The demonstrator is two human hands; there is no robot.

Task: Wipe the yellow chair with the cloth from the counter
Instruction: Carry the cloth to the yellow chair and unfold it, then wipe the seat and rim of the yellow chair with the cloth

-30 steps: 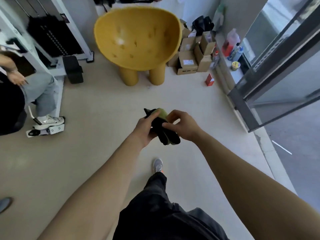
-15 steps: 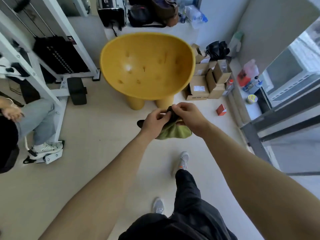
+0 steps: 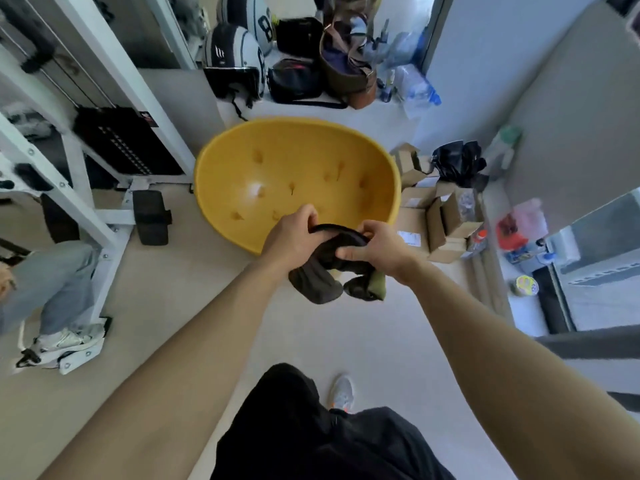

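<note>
Yellow chair (image 3: 298,181) now much closer than a second ago, dark cloth (image 3: 323,271) bunched between left hand (image 3: 291,239) and right hand (image 3: 377,249), each grip pinching it, wiping likely imminent.

The chair (image 3: 298,178) stands between the weight machine (image 3: 114,147) left and boxes (image 3: 429,209) right, helmets (image 3: 239,60) behind.

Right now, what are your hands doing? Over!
Left hand and right hand both gripping cloth. Yellow chair just ahead, unwiped. Nothing in the way.
</note>
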